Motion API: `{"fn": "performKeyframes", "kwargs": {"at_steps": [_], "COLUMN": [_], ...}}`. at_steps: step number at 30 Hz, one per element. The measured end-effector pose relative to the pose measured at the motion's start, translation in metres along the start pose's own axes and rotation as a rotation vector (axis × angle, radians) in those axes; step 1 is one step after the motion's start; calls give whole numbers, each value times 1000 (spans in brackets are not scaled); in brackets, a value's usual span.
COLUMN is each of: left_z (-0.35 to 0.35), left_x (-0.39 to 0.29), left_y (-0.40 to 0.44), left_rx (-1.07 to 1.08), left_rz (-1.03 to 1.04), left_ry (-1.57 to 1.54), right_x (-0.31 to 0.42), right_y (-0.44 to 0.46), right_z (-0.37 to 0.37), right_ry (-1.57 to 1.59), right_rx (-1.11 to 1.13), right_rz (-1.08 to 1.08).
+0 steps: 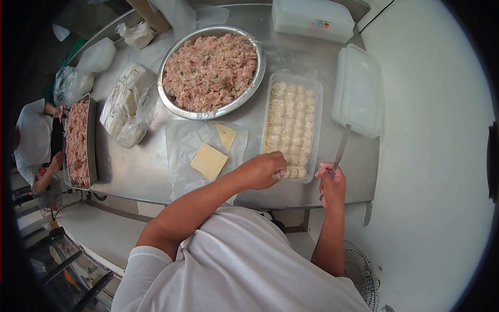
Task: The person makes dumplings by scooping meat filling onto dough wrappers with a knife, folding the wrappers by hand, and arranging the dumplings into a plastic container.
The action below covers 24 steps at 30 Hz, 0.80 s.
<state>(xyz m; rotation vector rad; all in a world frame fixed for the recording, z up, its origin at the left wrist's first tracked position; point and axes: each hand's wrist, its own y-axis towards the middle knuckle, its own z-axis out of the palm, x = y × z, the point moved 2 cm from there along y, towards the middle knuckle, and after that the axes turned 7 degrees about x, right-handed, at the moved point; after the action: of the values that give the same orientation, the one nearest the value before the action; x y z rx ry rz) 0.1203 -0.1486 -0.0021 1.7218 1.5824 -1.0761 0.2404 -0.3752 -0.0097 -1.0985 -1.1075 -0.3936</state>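
My left hand (pixel 264 170) is closed at the near left corner of a clear plastic container (pixel 318 112), its fingertips whitish and beside the nearest dumplings. What those fingers hold, if anything, is hidden. Neat rows of pale dumplings (pixel 291 122) fill the container. My right hand (pixel 331 186), to the right of the container, grips a flat metal spatula (pixel 341 148) with its blade pointing away from me. Left of the container, a square stack of dough wrappers (pixel 209 161) and a folded triangular wrapper piece (pixel 225 136) lie on a plastic sheet (pixel 179 143).
A large steel bowl (pixel 259 78) of minced meat filling (pixel 210 70) stands behind the wrappers. Plastic lids (pixel 358 88) and stacked containers (pixel 312 21) sit at right and back. Wrapped packages (pixel 125 101) lie left. A co-worker (pixel 34 135) handles a meat-filled tray (pixel 92 140).
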Motion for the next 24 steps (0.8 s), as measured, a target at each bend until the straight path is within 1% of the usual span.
{"fn": "performKeyframes", "kwargs": {"at_steps": [2,4,5,7,8,10,11,13,14,16,17,19,20,22,23,24], "left_z": [8,13,12,14,16,15,11,-9,-14,-29,-33,-36,-32,-23,-20,-18], "left_x": [-5,-9,-9,-5,-3,0,1,-8,-3,12,16,24,29,43,49,51], "left_y": [-1,-1,-1,-1,-2,-5,-10,-29,-42,-79,-94,-122,-130,-141,-143,-142], "left_rx": [7,-41,-46,51,45,-20,-36,-360,-371,-542,-552,-645,-660,-669,-684,-691], "left_rz": [-9,-117,-120,-125,-130,-13,-27,213,197,-25,-34,-378,-388,-392,-398,-384], "left_ry": [-4,93,91,243,241,268,271,233,238,300,303,348,348,297,295,282], "right_x": [-1,-1,-3,-4,-2,22,32,61,75,104,115,131,137,149,155,160], "right_y": [1,1,3,8,9,9,10,10,9,6,9,17,24,36,42,48], "right_z": [0,4,3,2,0,7,14,35,45,75,87,114,128,160,175,189], "right_ry": [-3,-37,-40,-155,-160,-442,-448,-783,-782,-996,-996,-1216,-1219,-1430,-1435,-1528], "right_rx": [-21,-58,-53,-54,-46,-19,0,41,60,187,198,294,309,228,238,236], "right_rz": [10,31,31,-28,-28,-161,-167,-554,-559,-668,-674,-820,-832,-940,-953,-975]}}
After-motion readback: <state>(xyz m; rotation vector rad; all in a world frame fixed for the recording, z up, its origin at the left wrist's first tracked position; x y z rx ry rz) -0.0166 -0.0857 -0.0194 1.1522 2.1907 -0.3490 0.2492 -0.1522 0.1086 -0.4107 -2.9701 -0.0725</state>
